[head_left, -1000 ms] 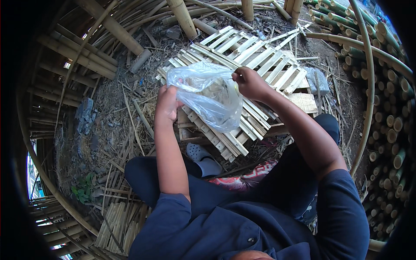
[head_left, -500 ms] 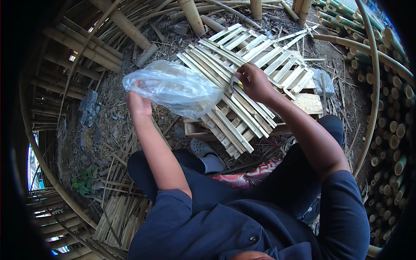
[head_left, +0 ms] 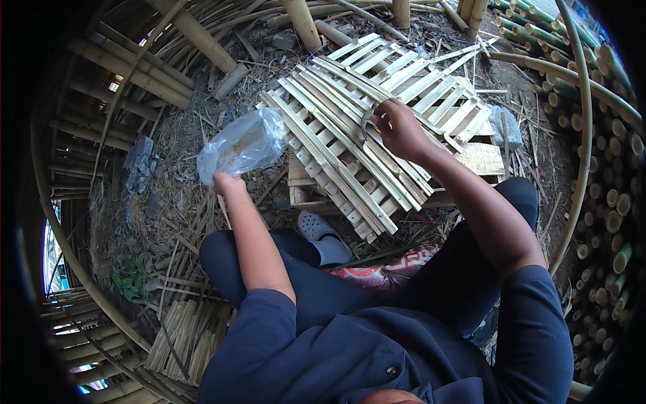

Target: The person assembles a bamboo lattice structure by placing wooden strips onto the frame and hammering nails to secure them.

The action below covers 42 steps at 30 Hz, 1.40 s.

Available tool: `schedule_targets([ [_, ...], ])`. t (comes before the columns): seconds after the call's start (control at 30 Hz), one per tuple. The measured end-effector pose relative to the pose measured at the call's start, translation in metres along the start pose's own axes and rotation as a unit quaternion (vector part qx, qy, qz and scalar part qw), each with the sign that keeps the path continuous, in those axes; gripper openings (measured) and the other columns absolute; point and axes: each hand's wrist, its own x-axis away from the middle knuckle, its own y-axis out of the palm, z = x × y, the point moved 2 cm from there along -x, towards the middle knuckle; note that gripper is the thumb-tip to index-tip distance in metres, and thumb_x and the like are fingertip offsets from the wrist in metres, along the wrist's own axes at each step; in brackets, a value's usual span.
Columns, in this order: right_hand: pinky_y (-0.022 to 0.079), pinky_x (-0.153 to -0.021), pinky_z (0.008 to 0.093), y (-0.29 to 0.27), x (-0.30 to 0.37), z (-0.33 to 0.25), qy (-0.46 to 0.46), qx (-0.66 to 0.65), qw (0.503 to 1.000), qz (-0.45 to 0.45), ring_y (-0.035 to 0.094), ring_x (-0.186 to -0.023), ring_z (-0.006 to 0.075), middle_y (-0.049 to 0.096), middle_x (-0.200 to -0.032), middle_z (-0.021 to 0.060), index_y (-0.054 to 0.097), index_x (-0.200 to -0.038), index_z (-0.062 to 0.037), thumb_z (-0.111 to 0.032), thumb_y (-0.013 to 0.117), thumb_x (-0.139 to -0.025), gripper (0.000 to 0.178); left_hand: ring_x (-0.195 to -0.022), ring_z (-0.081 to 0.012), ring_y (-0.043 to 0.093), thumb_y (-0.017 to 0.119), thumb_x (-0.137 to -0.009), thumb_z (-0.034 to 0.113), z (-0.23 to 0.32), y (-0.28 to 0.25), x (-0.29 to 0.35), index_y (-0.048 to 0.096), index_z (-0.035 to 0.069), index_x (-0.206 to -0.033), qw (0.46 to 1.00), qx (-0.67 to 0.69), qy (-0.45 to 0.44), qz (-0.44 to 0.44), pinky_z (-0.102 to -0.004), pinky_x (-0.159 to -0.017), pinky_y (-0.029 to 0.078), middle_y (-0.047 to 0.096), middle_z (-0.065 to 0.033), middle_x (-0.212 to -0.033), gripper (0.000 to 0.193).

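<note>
My left hand [head_left: 229, 183] is closed on the gathered near end of a clear plastic bag [head_left: 245, 138]. The bag hangs out over the littered ground, left of a low wooden frame covered with bamboo slats [head_left: 346, 151]. Over the middle of those slats, my right hand [head_left: 402, 128] has its fingers curled round a small curved thing [head_left: 367, 125], pale and thin-edged. Most of that thing is hidden by the fingers, so its kind does not show.
Cut bamboo poles [head_left: 605, 195] are stacked along the right. A bent bamboo strip [head_left: 583, 135] arcs in front of them. Bundled strips [head_left: 182, 337] lie at lower left. A grey clog [head_left: 316, 227] is on my foot beside the frame. A stone block [head_left: 506, 128] stands behind its right side.
The plastic bag has swung left and away from the slats, narrowing as my left hand moved slightly down and right. My right hand has shifted only a little, still holding the curved thing.
</note>
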Motion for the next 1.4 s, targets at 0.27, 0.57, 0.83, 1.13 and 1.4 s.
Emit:
schedule_targets([
  [0.27,0.053,-0.081,0.0433,-0.019,0.013,0.002,0.001,0.000,1.000,0.003,0.065,-0.092,0.0378,0.064,-0.104,0.0210,0.065,-0.103,0.0036,-0.011,0.066,-0.101,0.015,-0.126,-0.0455,0.061,0.055,-0.097,0.019,-0.090,-0.084,-0.020,0.050,-0.006,-0.140,0.941,-0.198,-0.178,0.209,-0.0652,-0.098,0.057,0.055,-0.0228,-0.146,0.051],
  [0.57,0.051,-0.080,0.0450,-0.050,0.038,0.010,0.024,0.025,0.999,0.010,0.063,-0.091,0.0390,0.062,-0.100,0.0214,0.062,-0.098,0.0033,-0.013,0.066,-0.102,0.017,-0.150,-0.0482,0.035,0.037,-0.105,0.039,-0.099,-0.043,0.042,0.031,-0.002,-0.157,0.945,-0.088,-0.311,-0.054,-0.0740,-0.118,0.031,0.033,-0.0276,-0.163,0.067],
  [0.83,0.052,-0.091,0.0490,-0.058,0.040,-0.009,0.050,0.029,0.998,-0.027,0.065,-0.103,0.0430,0.063,-0.110,0.0232,0.067,-0.104,0.0039,-0.012,0.061,-0.101,0.017,-0.148,-0.0518,0.035,0.019,-0.111,0.033,-0.013,0.024,0.016,0.026,-0.001,-0.159,0.883,0.253,-0.274,-0.284,-0.0746,-0.113,0.041,0.033,-0.0290,-0.163,0.060],
  [1.13,0.053,-0.090,0.0478,-0.050,0.037,-0.004,0.055,0.015,0.998,-0.033,0.065,-0.102,0.0421,0.063,-0.110,0.0226,0.067,-0.104,0.0038,-0.009,0.063,-0.100,0.014,-0.152,-0.0478,0.031,0.018,-0.111,0.034,0.080,-0.002,-0.010,0.022,0.000,-0.162,0.863,0.434,-0.089,-0.242,-0.0672,-0.113,0.046,0.024,-0.0278,-0.167,0.062],
  [1.4,0.051,-0.078,0.0451,-0.040,0.040,0.012,-0.003,0.038,0.999,-0.002,0.063,-0.087,0.0393,0.062,-0.100,0.0209,0.061,-0.099,0.0033,-0.010,0.065,-0.101,0.014,-0.146,-0.0396,0.040,0.032,-0.107,0.040,-0.010,-0.009,-0.004,0.041,0.004,-0.153,0.956,0.141,-0.243,-0.082,-0.0645,-0.113,0.045,0.040,-0.0214,-0.158,0.059],
])
